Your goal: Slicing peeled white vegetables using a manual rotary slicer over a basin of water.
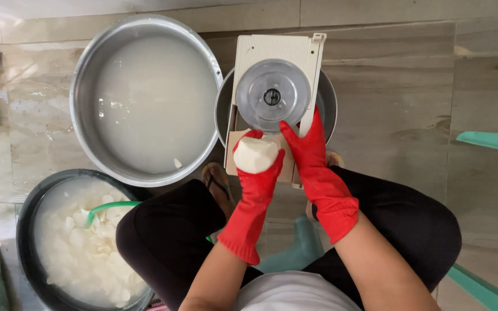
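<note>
The left hand (259,164) has its fingers wrapped around a peeled white root (255,154), held just below the slicer board (276,69) lying across a metal bowl (329,103). The right hand (306,144) is beside it, its fingers closed on the slicer's lower edge near the round disc (272,95).

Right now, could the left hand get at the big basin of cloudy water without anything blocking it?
Probably yes. The left hand holds a peeled white chunk beside the slicer board, and the basin sits open just to its left, with nothing between them.
</note>
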